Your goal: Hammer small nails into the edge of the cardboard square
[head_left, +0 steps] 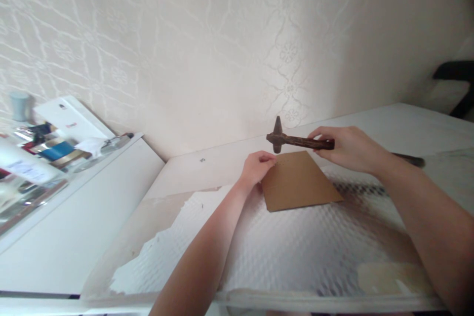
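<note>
A brown flat board point(301, 182), cardboard or thin wood, lies on the white worktop point(207, 173). Small dark specks, perhaps nails, show near its far left corner. My left hand point(257, 167) rests at that corner with thumb and fingers pinched together; whatever is between them is too small to make out. In my right hand point(342, 145) is a hammer point(299, 142), gripped by its dark wooden handle. Its rusty head is raised over the far edge of the board, just right of and above my left fingertips.
A dark handle-like object point(409, 159) lies behind my right wrist. At the left, a white cabinet point(99, 202) bears a white box point(74, 118), a grey-blue cup point(20, 106) and assorted items. The patterned wall point(207, 59) borders the worktop. A black chair part point(455, 71) stands far right.
</note>
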The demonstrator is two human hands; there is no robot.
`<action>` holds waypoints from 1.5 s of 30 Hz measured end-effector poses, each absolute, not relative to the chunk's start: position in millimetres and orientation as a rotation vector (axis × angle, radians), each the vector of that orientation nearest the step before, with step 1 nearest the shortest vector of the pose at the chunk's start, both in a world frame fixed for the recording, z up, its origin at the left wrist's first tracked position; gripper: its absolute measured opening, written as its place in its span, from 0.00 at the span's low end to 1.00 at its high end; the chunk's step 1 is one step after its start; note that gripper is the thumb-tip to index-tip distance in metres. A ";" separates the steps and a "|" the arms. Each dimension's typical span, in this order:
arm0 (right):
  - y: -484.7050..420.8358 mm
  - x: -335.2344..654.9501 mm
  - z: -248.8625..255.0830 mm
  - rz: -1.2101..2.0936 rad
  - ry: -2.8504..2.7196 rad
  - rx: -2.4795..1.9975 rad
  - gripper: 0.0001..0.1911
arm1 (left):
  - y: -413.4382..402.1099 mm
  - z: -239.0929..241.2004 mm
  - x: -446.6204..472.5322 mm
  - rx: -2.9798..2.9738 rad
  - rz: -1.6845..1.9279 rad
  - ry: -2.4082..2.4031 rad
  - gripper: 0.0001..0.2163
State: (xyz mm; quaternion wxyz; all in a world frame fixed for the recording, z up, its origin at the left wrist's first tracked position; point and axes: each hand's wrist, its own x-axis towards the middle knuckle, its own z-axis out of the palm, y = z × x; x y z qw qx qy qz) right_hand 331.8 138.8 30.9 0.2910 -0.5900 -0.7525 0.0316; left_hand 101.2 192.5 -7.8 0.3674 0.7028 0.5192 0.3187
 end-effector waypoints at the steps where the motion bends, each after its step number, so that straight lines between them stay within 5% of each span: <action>1: 138.5 331.6 31.1 0.096 -2.007 -1.563 0.13 | 191.8 -6.9 101.4 1.785 0.825 1.317 0.07; 45: 137.4 327.0 32.2 0.246 -2.088 -1.500 0.12 | 196.8 -8.7 101.3 1.841 0.816 1.341 0.10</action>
